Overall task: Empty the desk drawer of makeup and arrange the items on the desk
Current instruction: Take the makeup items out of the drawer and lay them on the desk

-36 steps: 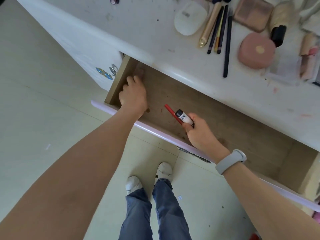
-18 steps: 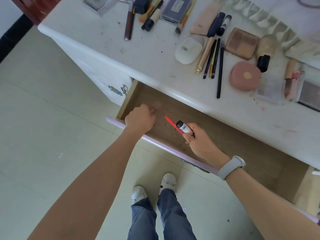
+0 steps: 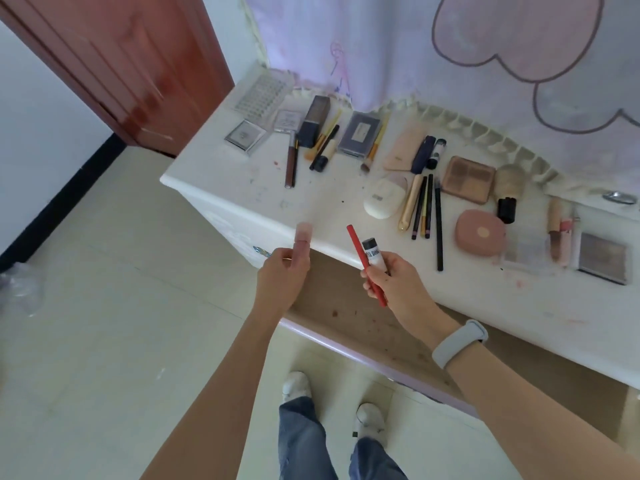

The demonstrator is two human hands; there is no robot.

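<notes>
Above the open drawer (image 3: 349, 317), the right hand (image 3: 398, 285) is gripping a red pencil (image 3: 366, 266) and a white tube (image 3: 373, 258); the left hand (image 3: 284, 278) is pinching a pink tube (image 3: 302, 241). Beyond, other makeup is lying on the bench (image 3: 242, 188).

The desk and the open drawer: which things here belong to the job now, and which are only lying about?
Part of the job:
- red pencil and small white tube, both held in the right hand
- pale pink tube, held in the left hand
- open drawer
- desk

Only lying about:
- wooden door
- patterned curtain
- clear plastic on the floor
</notes>
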